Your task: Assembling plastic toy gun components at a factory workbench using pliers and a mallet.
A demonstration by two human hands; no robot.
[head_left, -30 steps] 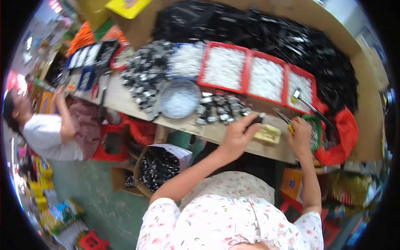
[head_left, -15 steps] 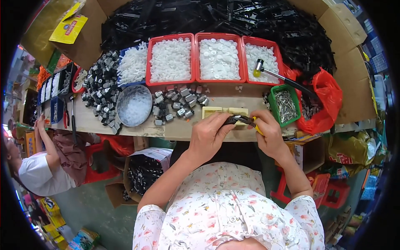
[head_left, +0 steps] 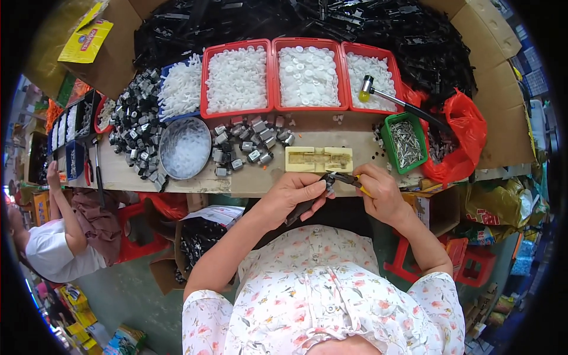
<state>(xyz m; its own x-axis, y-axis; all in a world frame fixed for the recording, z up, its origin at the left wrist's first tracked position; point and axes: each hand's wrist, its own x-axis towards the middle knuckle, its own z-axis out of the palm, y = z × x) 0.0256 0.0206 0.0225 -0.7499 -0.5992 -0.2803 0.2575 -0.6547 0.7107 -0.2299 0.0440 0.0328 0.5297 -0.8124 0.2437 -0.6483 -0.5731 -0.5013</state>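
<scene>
At the near edge of the bench, my left hand [head_left: 290, 198] is closed round a black plastic part [head_left: 300, 210], which slants down below the fingers. My right hand [head_left: 380, 190] grips small pliers with yellow handles [head_left: 365, 190]. The dark plier jaws reach left to the end of the black part at my left fingertips; whether they bite on it I cannot tell. Just beyond my hands lies a cream rectangular fixture block [head_left: 313, 152] with a recess in its top. Small metal motors [head_left: 254, 142] are heaped to its left.
Red trays [head_left: 204, 97] of white plastic parts line the back, before a heap of black parts [head_left: 266, 23]. A hammer [head_left: 387, 102] rests across the right tray. Metal pins fill a green tray [head_left: 387, 142] beside a red bag [head_left: 464, 139]. Another person [head_left: 59, 236] sits at far left.
Both hands have drawn back toward me, off the cream block, which now shows fully. The black part now hangs tilted below my left fingers, and the pliers still meet it.
</scene>
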